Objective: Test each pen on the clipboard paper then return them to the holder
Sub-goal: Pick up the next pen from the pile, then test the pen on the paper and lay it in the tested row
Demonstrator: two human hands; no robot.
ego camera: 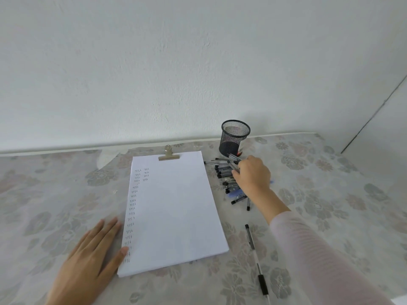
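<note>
A stack of white paper (178, 212) under a metal clip (168, 155) lies in the middle of the table, with short pen marks down its left side. My left hand (92, 258) rests flat beside the paper's lower left edge, thumb touching it. A black mesh pen holder (233, 137) stands at the back right. In front of it lies a pile of several pens (226, 179). My right hand (252, 175) reaches over the pile and grips a pen or two (232, 161) with curled fingers. A single pen (256, 258) lies apart near the front right.
The table (330, 183) carries a pale floral cloth and meets a white wall (198, 62) at the back. A small red-and-white object (240, 150) sits behind the holder's base.
</note>
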